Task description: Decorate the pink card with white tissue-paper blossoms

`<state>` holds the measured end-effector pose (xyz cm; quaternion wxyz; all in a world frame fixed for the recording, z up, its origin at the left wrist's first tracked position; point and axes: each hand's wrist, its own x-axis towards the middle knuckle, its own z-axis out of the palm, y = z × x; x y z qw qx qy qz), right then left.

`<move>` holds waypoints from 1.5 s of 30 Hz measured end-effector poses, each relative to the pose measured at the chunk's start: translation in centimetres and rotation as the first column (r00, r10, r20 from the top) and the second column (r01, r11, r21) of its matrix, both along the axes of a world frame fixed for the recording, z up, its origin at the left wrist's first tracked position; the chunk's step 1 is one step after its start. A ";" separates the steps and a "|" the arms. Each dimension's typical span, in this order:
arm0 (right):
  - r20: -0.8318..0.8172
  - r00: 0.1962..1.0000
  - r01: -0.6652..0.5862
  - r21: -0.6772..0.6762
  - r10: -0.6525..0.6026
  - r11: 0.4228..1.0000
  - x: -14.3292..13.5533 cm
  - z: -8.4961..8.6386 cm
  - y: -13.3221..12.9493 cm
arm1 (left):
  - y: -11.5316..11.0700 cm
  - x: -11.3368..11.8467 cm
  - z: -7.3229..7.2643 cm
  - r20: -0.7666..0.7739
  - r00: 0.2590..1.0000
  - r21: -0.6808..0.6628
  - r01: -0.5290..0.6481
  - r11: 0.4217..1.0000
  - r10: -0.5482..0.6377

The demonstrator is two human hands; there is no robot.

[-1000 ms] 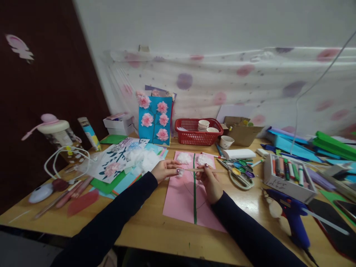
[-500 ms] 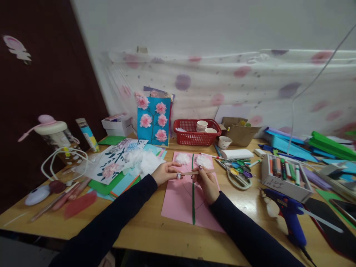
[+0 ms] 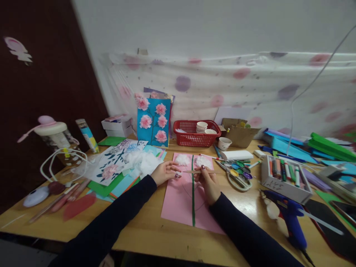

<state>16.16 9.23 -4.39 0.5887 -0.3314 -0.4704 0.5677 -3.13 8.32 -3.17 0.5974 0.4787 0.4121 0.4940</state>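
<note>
My right hand (image 3: 207,182) is closed around a slender tan pointed stick (image 3: 189,171), held level above the pink sheet (image 3: 178,207), its tip to the left. Just left of that tip is my left hand (image 3: 164,172), fingers apart; I make out nothing held in it. Down the pink sheet runs a green strip (image 3: 193,207), with faint curved lines drawn on both sides. Two white cotton tufts sit near the sheet's top: the left tuft (image 3: 182,160) and the right tuft (image 3: 204,161), one on each side of the strip.
Cotton (image 3: 144,161) lies on papers at left. Behind stand a blue flower picture (image 3: 152,137) and a red basket (image 3: 194,140) holding paper cups. On the right are scissors (image 3: 240,186), a box of markers (image 3: 286,188) and a blue glue gun (image 3: 292,220). A bottle (image 3: 52,135) stands far left.
My left hand has drawn slightly left, away from the stick's tip, and its fingers have spread. The right hand keeps the stick in nearly the same place.
</note>
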 end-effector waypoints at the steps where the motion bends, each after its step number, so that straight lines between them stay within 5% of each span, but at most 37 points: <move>1: -0.011 1.000 0.015 -0.005 -0.016 1.000 0.0 0.0 0.1 | 0.1 -0.1 -0.1 -0.012 1.000 0.013 -0.022 1.000 0.022; 12: 0.066 0.997 0.047 0.060 -0.051 0.997 -0.1 0.1 -0.2 | 0.6 -0.4 -0.9 -0.083 0.996 0.081 -0.035 0.996 0.041; 22: 0.200 0.970 0.106 0.173 -0.140 0.979 0.1 -0.8 0.1 | 0.1 0.2 -0.6 -0.288 0.940 0.169 -0.140 0.976 0.185; 30: 0.374 0.902 0.086 0.331 -0.214 0.940 0.2 -0.5 -0.6 | 0.3 1.3 -0.4 -0.513 0.799 0.296 -0.178 0.938 0.314; 38: 0.603 0.750 -0.010 0.425 -0.274 0.905 0.2 -0.5 -0.8 | 0.7 1.8 -1.0 -0.498 0.826 0.250 -0.156 0.955 0.265; 45: 0.653 0.685 -0.013 0.455 -0.323 0.891 0.0 -0.1 -0.9 | 0.3 2.0 -0.1 -0.602 0.727 0.320 -0.159 0.934 0.330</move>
